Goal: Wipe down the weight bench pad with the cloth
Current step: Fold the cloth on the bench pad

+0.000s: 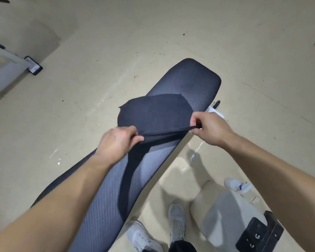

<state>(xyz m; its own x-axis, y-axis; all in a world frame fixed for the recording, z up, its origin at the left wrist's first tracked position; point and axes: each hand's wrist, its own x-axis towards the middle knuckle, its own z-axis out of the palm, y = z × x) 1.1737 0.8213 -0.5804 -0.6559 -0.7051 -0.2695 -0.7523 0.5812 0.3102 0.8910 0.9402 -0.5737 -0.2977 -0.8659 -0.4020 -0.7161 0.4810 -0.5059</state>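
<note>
A long dark ribbed weight bench pad (193, 79) runs from the lower left to the upper middle of the view. A dark cloth (153, 111) lies spread over the pad's middle. My left hand (116, 142) pinches the cloth's near left edge. My right hand (209, 128) pinches the near right edge. Between the two hands the near edge is lifted and stretched taut above the pad, while the far part of the cloth rests on the pad.
A white spray bottle (244, 190) lies on the beige floor at the lower right, next to a grey bench base (225, 215) and a black bracket (260, 233). My grey shoes (176, 220) stand right of the pad. A white machine frame foot (34, 67) is at the upper left.
</note>
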